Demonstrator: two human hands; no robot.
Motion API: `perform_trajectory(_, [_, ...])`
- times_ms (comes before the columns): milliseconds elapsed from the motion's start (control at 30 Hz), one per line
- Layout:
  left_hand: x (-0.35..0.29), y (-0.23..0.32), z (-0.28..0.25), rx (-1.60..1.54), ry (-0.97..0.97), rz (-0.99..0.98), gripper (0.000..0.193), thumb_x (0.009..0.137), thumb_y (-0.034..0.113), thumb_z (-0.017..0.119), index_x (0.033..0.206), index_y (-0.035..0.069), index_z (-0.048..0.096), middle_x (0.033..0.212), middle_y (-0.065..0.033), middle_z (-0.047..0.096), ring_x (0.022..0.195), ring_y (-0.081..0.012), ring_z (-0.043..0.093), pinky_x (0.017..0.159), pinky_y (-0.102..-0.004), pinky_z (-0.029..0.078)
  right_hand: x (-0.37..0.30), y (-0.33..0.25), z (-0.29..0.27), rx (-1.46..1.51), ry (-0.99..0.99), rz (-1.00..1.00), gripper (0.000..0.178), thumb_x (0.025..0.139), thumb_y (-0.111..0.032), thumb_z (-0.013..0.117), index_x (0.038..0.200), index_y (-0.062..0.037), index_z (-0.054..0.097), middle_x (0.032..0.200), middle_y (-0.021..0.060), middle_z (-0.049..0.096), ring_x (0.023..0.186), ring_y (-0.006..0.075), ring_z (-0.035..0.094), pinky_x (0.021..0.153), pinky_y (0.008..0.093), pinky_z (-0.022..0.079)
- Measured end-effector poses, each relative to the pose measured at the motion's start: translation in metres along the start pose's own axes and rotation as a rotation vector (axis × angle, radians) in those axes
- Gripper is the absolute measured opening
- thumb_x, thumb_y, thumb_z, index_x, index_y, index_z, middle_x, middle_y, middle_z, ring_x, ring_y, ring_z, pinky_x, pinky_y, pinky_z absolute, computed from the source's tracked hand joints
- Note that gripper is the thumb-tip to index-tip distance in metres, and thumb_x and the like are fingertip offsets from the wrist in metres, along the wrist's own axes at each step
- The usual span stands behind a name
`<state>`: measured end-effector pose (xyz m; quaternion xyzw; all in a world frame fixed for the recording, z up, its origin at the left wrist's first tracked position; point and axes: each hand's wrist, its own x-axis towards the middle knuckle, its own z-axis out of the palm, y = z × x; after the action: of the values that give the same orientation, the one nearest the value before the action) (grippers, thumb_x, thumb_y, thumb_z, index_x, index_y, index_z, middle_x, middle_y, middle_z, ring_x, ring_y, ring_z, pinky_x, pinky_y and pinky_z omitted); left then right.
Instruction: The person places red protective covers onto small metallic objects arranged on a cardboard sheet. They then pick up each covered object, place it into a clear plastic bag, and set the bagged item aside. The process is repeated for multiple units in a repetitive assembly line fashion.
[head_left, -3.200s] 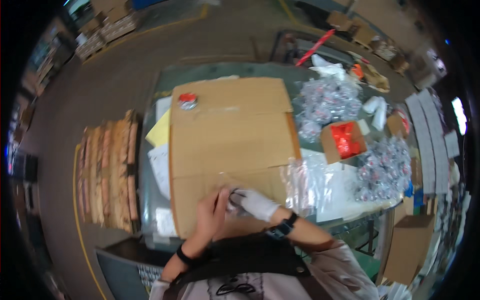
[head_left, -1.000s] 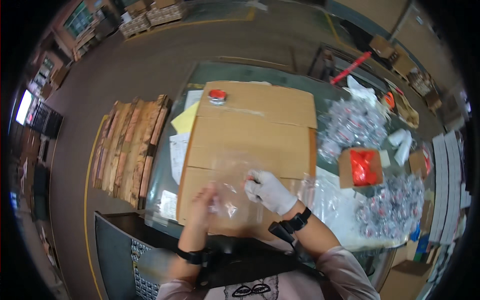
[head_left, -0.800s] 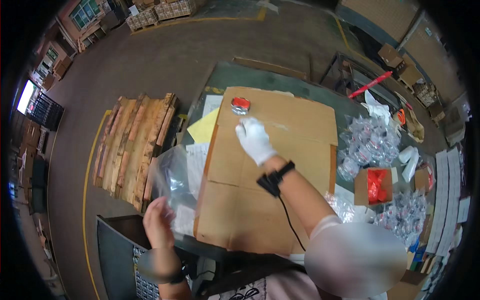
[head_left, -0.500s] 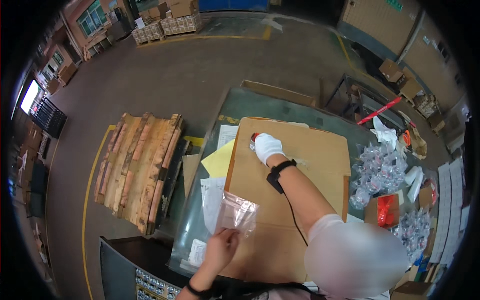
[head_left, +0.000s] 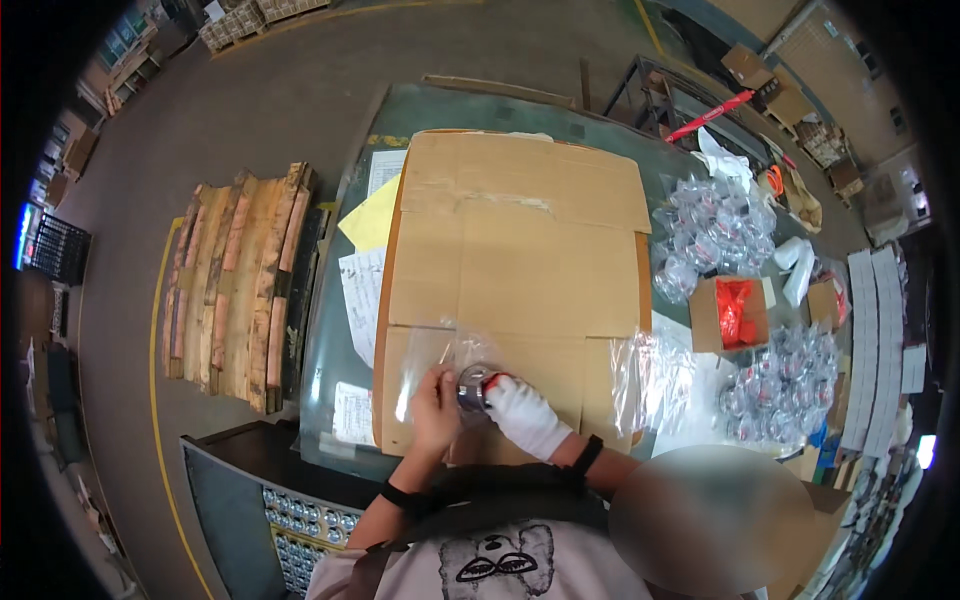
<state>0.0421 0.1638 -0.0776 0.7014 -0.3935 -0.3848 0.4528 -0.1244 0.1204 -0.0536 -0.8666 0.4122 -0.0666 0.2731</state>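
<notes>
Over the near edge of the cardboard sheet (head_left: 520,265), my bare left hand (head_left: 435,412) pinches a clear plastic bag (head_left: 468,346). Against the bag, my right hand (head_left: 527,416) in a white glove grips a round shiny metal part (head_left: 469,393), with a bit of red showing at the fingers. The two hands are close together. Whether the part is inside the bag or just at its mouth I cannot tell. More clear bags (head_left: 628,385) lie to the right of my right hand.
Several bagged parts are heaped (head_left: 715,235) at the right of the green table (head_left: 330,330), beside a small carton (head_left: 707,318) with red plastic in it. Papers (head_left: 363,300) stick out left of the cardboard. A wooden pallet (head_left: 235,280) stands left, near a bin of metal parts (head_left: 310,520).
My right hand has come back from the far left of the cardboard to near my body, bringing the part to the bag. The view has shifted, and clear bags now show at right.
</notes>
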Motion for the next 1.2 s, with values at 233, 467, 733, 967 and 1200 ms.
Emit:
perform_trajectory(233, [-0.070,0.074,-0.002,0.097,-0.257,0.414,0.020,0.095,0.011,0.056,0.112,0.001,0.062,0.078,-0.0094,0.064,0.065,-0.0150,0.061,0.056,-0.0299,0.047,0.034,-0.013,-0.003,0.961,-0.081,0.377,0.030,0.094,-0.025,0.053,0.114,-0.0032,0.057,0.106,0.0165,0.063,0.088,0.0310,0.063,0.079,0.0357,0.049])
perform_trajectory(467, [-0.023,0.074,-0.023,-0.796,-0.060,-0.315,0.022,0.101,0.024,0.048,0.105,0.007,0.060,0.074,0.0009,0.055,0.063,-0.0097,0.053,0.060,-0.0242,0.046,-0.050,-0.056,-0.108,-0.080,0.368,-0.049,0.030,0.088,-0.019,0.064,0.113,-0.0023,0.062,0.089,0.0146,0.067,0.088,0.0285,0.064,0.080,0.0342,0.051])
perform_trajectory(733, [-0.040,0.012,0.009,0.810,-0.232,0.460,0.023,0.088,0.028,0.060,0.098,0.012,0.070,0.094,-0.0137,0.053,0.082,-0.0325,0.057,0.069,-0.0431,0.046,-0.035,0.009,0.008,1.496,0.195,0.495,0.042,0.079,-0.004,0.063,0.121,-0.0031,0.055,0.108,0.0129,0.063,0.080,0.0265,0.064,0.071,0.0379,0.054])
perform_trajectory(967, [-0.038,0.001,0.012,0.489,-0.120,0.359,0.023,0.083,0.020,0.067,0.102,0.008,0.065,0.108,-0.0210,0.052,0.089,-0.0358,0.057,0.075,-0.0450,0.047,-0.025,-0.013,-0.036,-0.381,-0.062,-0.089,0.026,0.082,-0.009,0.055,0.107,-0.0045,0.057,0.093,0.0183,0.063,0.084,0.0317,0.066,0.063,0.0444,0.053])
perform_trajectory(1200, [-0.032,0.008,0.021,0.667,-0.200,0.592,0.041,0.074,0.014,0.074,0.109,-0.001,0.059,0.098,-0.0231,0.062,0.085,-0.0363,0.060,0.072,-0.0430,0.049,0.019,0.014,-0.003,-0.001,0.079,-0.222,0.013,0.081,-0.016,0.056,0.083,-0.0062,0.065,0.084,0.0175,0.065,0.078,0.0345,0.066,0.066,0.0431,0.054])
